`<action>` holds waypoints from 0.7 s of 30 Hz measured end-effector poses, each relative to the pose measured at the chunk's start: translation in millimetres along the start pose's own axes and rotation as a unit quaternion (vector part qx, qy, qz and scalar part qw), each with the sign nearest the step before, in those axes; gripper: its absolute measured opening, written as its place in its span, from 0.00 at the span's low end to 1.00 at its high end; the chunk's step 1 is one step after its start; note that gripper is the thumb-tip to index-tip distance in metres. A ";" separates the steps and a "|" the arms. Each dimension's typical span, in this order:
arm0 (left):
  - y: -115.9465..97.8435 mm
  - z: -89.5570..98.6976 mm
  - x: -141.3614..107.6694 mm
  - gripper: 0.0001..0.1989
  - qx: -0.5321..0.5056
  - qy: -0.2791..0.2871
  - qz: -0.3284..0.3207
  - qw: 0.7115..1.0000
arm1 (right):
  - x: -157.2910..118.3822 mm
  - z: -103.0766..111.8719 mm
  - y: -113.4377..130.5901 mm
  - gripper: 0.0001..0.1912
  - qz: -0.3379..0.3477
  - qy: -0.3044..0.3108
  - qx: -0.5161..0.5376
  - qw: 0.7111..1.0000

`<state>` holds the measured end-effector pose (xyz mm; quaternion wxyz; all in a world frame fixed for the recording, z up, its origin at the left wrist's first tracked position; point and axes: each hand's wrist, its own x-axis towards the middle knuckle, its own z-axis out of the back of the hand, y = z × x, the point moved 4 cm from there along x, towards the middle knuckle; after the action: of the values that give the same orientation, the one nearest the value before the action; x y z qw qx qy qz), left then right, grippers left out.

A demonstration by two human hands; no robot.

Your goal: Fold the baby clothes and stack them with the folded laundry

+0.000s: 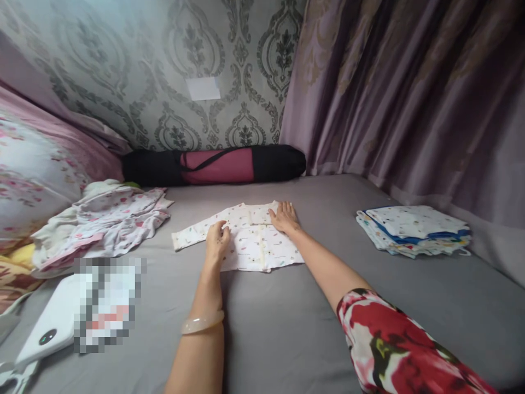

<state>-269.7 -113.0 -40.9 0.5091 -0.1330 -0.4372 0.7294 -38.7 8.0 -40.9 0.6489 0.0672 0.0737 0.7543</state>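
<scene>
"When you looked down at the sheet (287,350), what came nearest?"

"A flowered sleeve (394,342) at right, a bangle (203,324) at centre and a white phone (59,314) at left."

"And the 2 hands?"

"Apart. The left hand (217,241) rested on the shirt (250,251), fingers loosely bent; I couldn't tell whether it pinched any cloth. The right hand (284,217) lay flat on the shirt's far right corner."

"Where was the shirt?"

"Spread on the sheet, straight ahead, 1 arm of it stretched out to the left, a strip of cloth folded across its chest."

"Around it?"

"A neat stack (416,221) well to the right, a rumpled pile (110,219) to the left."

"Farther off?"

"A long black-and-maroon bag (221,167), below the patterned wall (241,60)."
</scene>
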 end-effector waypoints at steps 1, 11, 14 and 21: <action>-0.4 0.8 0.3 0.16 -0.002 -0.001 0.003 1.000 | -0.3 -1.6 -0.2 0.40 0.000 -0.004 -0.004 1.000; -6.9 6.7 0.5 0.15 -0.017 -0.003 0.017 1.000 | 1.8 2.0 -0.6 0.39 -0.008 0.030 -0.009 0.999; -7.7 7.9 0.5 0.16 -0.011 -0.003 0.023 1.000 | -0.4 5.4 2.7 0.37 -0.002 0.035 -0.003 0.999; -11.2 9.5 2.1 0.16 0.012 0.004 0.029 0.999 | -23.8 19.1 59.4 0.21 0.142 -0.067 0.023 0.987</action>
<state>-269.7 -114.8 -26.2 0.4905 -0.1427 -0.4228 0.7486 -88.9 -23.8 -10.5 0.5367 0.1425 0.0366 0.8308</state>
